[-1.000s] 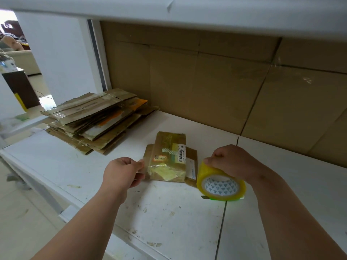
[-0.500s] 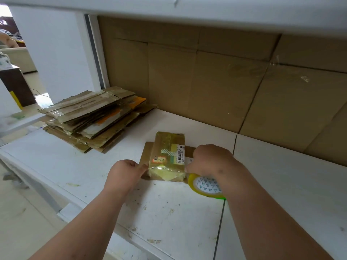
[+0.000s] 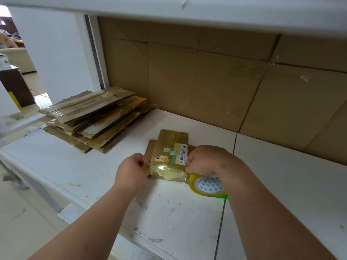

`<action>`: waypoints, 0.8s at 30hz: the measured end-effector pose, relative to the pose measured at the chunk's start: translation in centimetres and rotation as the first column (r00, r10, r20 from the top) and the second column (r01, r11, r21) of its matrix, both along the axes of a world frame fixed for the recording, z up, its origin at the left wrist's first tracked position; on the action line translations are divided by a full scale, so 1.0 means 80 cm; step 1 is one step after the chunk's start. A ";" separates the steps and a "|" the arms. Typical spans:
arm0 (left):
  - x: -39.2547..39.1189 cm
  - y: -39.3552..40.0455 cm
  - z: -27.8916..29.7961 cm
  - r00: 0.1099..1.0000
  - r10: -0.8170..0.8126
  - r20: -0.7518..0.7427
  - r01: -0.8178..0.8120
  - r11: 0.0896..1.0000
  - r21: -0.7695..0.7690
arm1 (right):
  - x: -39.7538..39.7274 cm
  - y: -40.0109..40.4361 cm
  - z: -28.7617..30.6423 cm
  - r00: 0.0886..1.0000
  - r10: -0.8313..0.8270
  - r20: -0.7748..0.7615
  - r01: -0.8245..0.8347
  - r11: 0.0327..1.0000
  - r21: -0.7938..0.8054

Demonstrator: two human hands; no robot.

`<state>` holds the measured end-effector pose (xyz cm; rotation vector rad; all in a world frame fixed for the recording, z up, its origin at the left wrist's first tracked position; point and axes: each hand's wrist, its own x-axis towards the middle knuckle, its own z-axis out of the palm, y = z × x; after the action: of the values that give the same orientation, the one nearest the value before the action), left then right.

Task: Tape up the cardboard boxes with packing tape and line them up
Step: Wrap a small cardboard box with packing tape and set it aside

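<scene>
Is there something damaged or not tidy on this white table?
Yes. The stack of flattened brown cardboard boxes at the table's far left is fanned out unevenly, with torn edges and loose old tape. The white table surface near the front has brownish stains and scuffs. The small taped cardboard box between the hands looks worn.

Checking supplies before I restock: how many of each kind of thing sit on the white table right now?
Yellow-tinted rolls of packing tape: 1
Small taped cardboard boxes: 1
Piles of flattened cardboard boxes: 1
Total: 3
</scene>
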<state>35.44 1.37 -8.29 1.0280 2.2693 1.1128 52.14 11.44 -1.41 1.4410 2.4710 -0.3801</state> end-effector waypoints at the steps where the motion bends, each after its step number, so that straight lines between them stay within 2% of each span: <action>1: 0.002 0.000 0.000 1.000 -0.010 0.020 0.010 1.000 -0.003 | 0.002 0.000 0.000 1.000 -0.003 -0.007 0.003 1.000 0.000; 6: 0.008 -0.002 0.005 0.982 0.003 0.189 -0.006 1.000 0.019 | 0.009 0.000 0.001 0.999 -0.026 -0.041 0.025 0.999 -0.025; 8: 0.009 -0.001 0.006 0.979 -0.034 0.203 0.033 0.999 0.010 | 0.010 -0.002 0.004 0.999 -0.026 -0.048 0.025 0.999 -0.038; 12: 0.004 0.006 0.002 0.986 -0.157 -0.046 0.154 0.985 -0.077 | 0.008 -0.003 0.001 1.000 -0.004 -0.017 0.004 0.999 0.042; 15: -0.002 0.006 0.000 0.956 -0.232 -0.177 0.229 0.973 -0.038 | 0.004 -0.008 -0.008 0.998 0.042 0.043 -0.050 0.979 0.196; 17: -0.007 0.005 -0.001 0.911 -0.291 -0.291 0.294 0.955 -0.034 | 0.002 -0.012 -0.012 0.996 0.069 0.057 -0.082 0.961 0.265; 21: -0.021 0.010 -0.008 0.773 -0.351 -0.528 0.393 0.919 -0.034 | -0.001 -0.018 -0.010 0.993 0.077 0.087 -0.099 0.956 0.277; 24: -0.028 0.018 -0.010 0.675 -0.390 -0.626 0.472 0.881 -0.040 | -0.005 -0.021 -0.010 0.992 0.072 0.107 -0.102 0.946 0.306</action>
<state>33.24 2.81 -9.06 2.1217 2.2046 0.7778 51.75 9.73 -2.19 1.4143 2.5913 0.1012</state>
